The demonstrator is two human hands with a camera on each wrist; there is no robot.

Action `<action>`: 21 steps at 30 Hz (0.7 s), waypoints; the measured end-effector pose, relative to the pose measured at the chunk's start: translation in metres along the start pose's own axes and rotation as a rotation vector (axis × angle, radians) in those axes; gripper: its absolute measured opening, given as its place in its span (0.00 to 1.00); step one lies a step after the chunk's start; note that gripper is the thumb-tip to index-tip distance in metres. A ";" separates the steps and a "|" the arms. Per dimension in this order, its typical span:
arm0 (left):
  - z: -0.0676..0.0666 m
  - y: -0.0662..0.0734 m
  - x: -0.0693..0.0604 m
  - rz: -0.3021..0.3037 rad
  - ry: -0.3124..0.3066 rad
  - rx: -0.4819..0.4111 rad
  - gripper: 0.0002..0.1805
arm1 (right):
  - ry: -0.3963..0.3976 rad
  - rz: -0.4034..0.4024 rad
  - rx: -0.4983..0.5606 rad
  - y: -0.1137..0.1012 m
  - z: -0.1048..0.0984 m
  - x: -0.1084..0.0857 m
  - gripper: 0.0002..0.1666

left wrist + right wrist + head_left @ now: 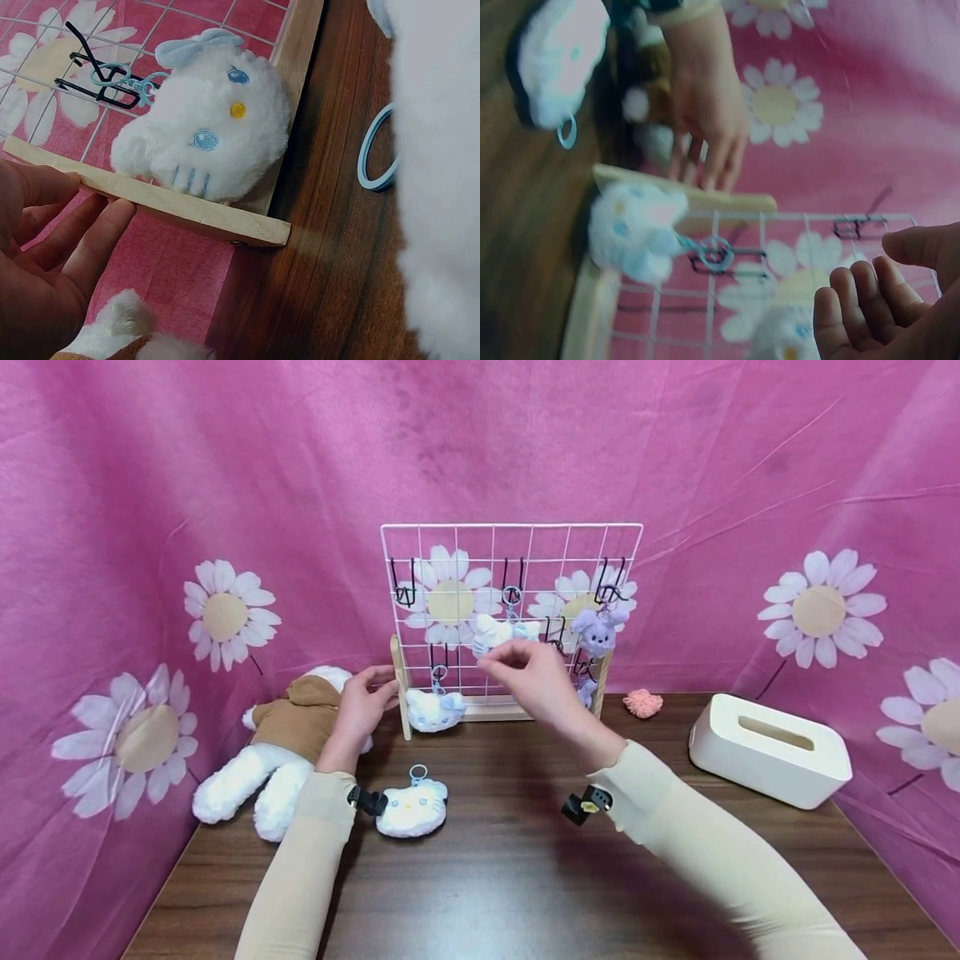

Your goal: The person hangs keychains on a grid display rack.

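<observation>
A white wire grid rack (512, 525) with wooden side posts stands at the back of the table. My left hand (363, 702) touches its left post (165, 198) with nearly straight fingertips. Just in front of a white cat plush keychain (489, 632), hung from a middle hook, is my right hand (536, 681). Its fingers are loosely bent, and the right wrist view shows nothing between thumb and fingers. A second cat plush (217, 120) hangs by a blue ring from the lower left hook. Another cat plush (412, 810) lies on the table near my left wrist.
A purple plush keychain (597, 633) hangs at the rack's right, another partly hidden below. The upper left black hook (405, 596) carries nothing. A large white plush in a brown top (300, 718) lies left. A pink fluffy ball (642, 702) and white tissue box (757, 768) stand right.
</observation>
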State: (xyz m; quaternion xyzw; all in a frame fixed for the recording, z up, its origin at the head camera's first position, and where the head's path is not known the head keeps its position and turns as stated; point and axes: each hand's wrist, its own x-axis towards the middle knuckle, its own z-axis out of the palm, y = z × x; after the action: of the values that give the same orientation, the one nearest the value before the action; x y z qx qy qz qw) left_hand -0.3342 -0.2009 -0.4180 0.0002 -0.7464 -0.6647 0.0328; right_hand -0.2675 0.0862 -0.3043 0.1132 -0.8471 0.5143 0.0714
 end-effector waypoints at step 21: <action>0.001 0.001 0.000 0.041 0.002 0.012 0.22 | -0.439 -0.019 0.073 0.046 0.083 -0.009 0.21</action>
State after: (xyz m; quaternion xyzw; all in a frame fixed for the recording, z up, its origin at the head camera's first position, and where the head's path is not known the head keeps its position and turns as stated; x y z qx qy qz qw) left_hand -0.3342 -0.2003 -0.4171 -0.0141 -0.7502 -0.6594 0.0472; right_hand -0.2709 0.0336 -0.3841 0.2331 -0.8221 0.5068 -0.1141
